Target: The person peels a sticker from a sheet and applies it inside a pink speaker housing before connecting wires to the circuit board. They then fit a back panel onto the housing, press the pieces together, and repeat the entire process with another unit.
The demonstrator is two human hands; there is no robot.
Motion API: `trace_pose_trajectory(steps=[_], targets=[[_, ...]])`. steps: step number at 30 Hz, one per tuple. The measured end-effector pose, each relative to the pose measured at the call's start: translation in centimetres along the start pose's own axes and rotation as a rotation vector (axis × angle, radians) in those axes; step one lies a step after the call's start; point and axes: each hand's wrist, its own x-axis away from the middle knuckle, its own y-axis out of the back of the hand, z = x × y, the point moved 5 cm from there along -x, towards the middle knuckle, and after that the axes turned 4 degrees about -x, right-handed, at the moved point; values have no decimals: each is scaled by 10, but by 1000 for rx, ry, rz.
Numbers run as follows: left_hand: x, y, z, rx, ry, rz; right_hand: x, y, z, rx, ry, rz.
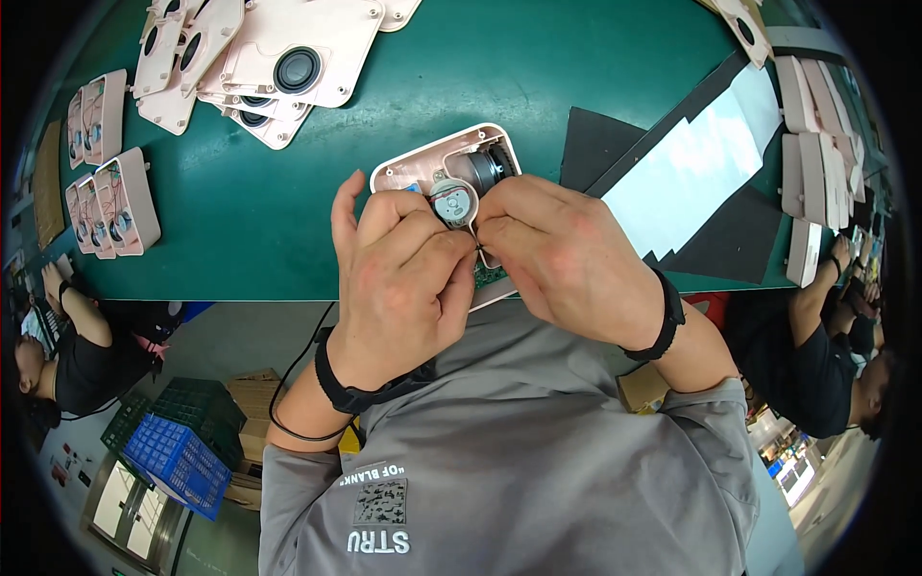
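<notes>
A pale pink plastic housing (392, 177) lies open at the near edge of the table, between my hands. Inside it sit a round silver motor (452, 203), a dark cylindrical speaker (483, 167) and, partly covered by my fingers, a green circuit board (488, 276). My left hand (399, 274) is closed over the housing's left side, its thumb and forefinger pinched at thin wires (480, 249) beside the motor. From the other side my right hand (576, 254) pinches the same wires, fingertips close to the left ones. The wire ends are hidden.
Pink panels with round black speakers (297, 70) are piled at the far left. More open housings (129, 202) stand at the left edge. Black sheets and a shiny pale sheet (687, 168) lie at right, near stacked pink housings (816, 178). Blue crates (178, 459) stand on the floor; people sit on both sides.
</notes>
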Motion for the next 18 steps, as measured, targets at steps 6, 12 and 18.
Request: trace_pose_trajectory(steps=[6, 12, 18], targets=[[0, 0, 1, 2, 2, 36, -1, 1, -3, -55, -10, -2], [2, -5, 2, 6, -13, -4, 3, -2, -5, -24, -2, -27], [4, -3, 4, 31, -59, -88, 10, 3, -5, -27, 85, -47]])
